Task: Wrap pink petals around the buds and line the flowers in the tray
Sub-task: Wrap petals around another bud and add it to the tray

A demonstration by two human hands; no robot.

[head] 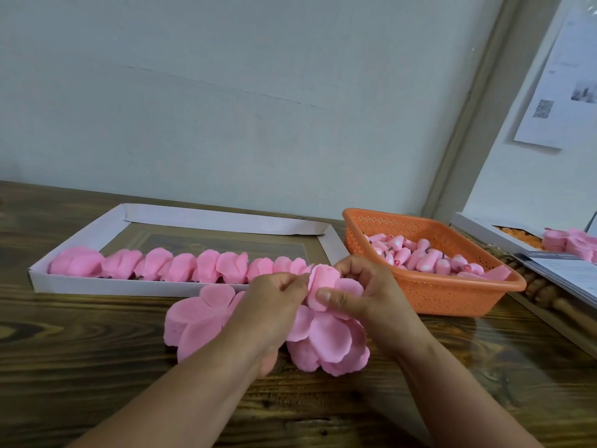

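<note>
Dark wood-grain desk (pixel 97 367) underfoot of everything, pale grey-green wall (pixel 226 92) behind, a printed sheet (pixel 562 85) pinned on the right-hand wall

Both forearms reaching in from the near edge, meeting at centre. Left hand (pixel 274 302) with fingers curled, pinching the edge of a pink petal (pixel 318 286) folded round a bud – the bud itself hidden inside. Right hand (pixel 358 292) curled round the same half-made flower from the other side, thumb (pixel 329 297) pressed flat on the petal's front, other fingers bent behind it. Held just above the desk, over loose petal stacks: one pile (pixel 197 321) under and left of the left wrist, another pile (pixel 329 344) directly below the hands

Just beyond the hands, a shallow white cardboard tray (pixel 84 282) lying lengthwise – a row of finished pink flowers (pixel 181 265) lined along its near wall from the left corner almost to the hands, touching one another; back half of the tray showing its dark floor

To the right, an orange perforated basket (pixel 452 295) holding a heap of pink buds (pixel 420 253), some with dark stems showing, plus a loose petal at its near right corner

Far right, at the desk's edge: papers (pixel 568 279), a wooden rod (pixel 568 310), another white box (pixel 497 236) with more pink pieces (pixel 568 242), partly out of frame
</note>
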